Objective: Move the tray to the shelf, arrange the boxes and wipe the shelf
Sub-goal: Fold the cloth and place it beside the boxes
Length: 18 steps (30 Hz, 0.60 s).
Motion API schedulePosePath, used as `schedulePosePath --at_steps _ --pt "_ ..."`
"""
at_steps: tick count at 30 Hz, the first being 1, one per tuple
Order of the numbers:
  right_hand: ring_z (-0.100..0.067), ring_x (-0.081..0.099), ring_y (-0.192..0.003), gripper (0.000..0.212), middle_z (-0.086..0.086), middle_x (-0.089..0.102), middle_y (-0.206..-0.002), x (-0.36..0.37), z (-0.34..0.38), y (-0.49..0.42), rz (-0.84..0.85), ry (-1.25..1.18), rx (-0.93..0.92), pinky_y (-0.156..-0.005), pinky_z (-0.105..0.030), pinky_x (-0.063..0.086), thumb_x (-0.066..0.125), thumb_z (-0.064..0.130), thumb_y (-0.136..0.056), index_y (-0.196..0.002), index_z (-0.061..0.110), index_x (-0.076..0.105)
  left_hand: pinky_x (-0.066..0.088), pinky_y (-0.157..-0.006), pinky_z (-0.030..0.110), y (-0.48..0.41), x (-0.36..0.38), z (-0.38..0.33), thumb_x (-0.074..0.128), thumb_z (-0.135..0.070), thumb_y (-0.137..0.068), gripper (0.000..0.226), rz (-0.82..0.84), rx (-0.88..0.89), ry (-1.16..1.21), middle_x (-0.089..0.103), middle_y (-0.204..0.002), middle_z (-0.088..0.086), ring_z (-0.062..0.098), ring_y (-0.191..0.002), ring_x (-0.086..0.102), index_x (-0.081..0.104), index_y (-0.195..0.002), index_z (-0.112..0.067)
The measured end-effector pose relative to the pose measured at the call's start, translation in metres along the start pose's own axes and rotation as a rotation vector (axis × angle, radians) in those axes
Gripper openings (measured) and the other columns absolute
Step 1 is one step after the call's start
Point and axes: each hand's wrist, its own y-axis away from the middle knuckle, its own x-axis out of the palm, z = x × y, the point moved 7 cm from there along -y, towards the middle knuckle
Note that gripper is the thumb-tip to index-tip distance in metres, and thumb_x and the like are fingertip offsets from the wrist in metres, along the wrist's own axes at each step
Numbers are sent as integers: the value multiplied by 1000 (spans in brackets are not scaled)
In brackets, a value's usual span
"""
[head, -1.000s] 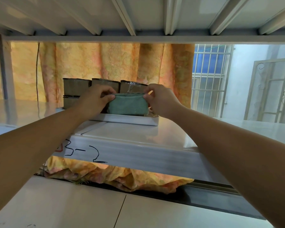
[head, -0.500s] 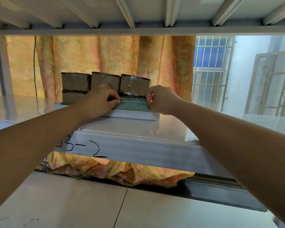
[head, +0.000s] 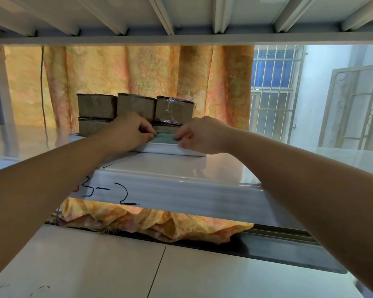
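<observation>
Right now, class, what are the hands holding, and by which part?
The cloth: the left hand pinches its left end and the right hand its right end, at the front of the tray.

A long orange and yellow patterned curtain covers the far wall, and its lower end lies bunched on a dark floor track. A thin dark cable hangs in front of it at the left. At the far right, daylight comes through a window with white metal bars, beside a plain white wall and a pale metal frame with scroll ornaments. The white metal shelf is glossy and has black handwriting on its front edge. Above it is the grey ribbed underside of an upper board. Near, pale smooth panels meet in a thin seam.
</observation>
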Motion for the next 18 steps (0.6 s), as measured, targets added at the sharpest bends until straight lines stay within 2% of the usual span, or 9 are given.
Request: schedulePosePath --at_steps 2,5,8,12,15,16,18 --pt "-21 55 -115 35 -2 64 -123 4 4 0 31 53 -14 -98 -37 44 48 31 -95 -124 16 62 34 -75 22 -1 1 1 60 -19 -91 19 3 -1 -10 55 -84 -7 10 -84 48 74 -103 -16" --pt "-25 52 -117 39 -7 58 -129 9 6 -1 65 115 -31 -99 -38 43 48 31 -95 -128 13 57 34 -70 24 -4 4 1 56 -19 -93 20 32 11 -48 48 -75 -15 8 -73 47 73 -103 -15" --pt "-28 49 -120 41 -11 52 -131 12 5 -3 95 113 -45 -101 -37 41 50 28 -94 -130 10 55 34 -64 24 -5 7 1 52 -18 -93 23 69 11 -82 59 -83 -4 7 -69 49 73 -103 -14" --pt "-25 43 -126 44 -8 41 -139 16 4 -5 121 157 -70 -104 -33 37 52 27 -93 -135 13 51 35 -71 23 -6 11 6 49 -19 -94 27 139 -46 -91 67 -106 5 13 -76 52 73 -106 -16" --pt "-26 45 -125 46 -7 45 -140 17 6 -5 136 192 -72 -103 -37 39 52 25 -92 -136 14 47 38 -80 24 -4 15 8 43 -19 -96 31 209 -83 -60 65 -121 3 16 -95 54 70 -112 -17" --pt "-26 47 -123 46 -7 48 -138 18 5 -5 144 182 -58 -101 -36 40 51 25 -93 -137 15 45 39 -84 24 -3 16 7 42 -19 -96 32 221 -79 -59 64 -123 3 18 -101 55 69 -113 -16" --pt "-25 51 -110 43 -7 54 -125 19 3 -4 173 122 -35 -87 -31 42 51 23 -93 -135 16 43 39 -88 26 -1 17 7 41 -19 -97 33 242 -68 -62 63 -127 4 19 -106 55 68 -116 -16"
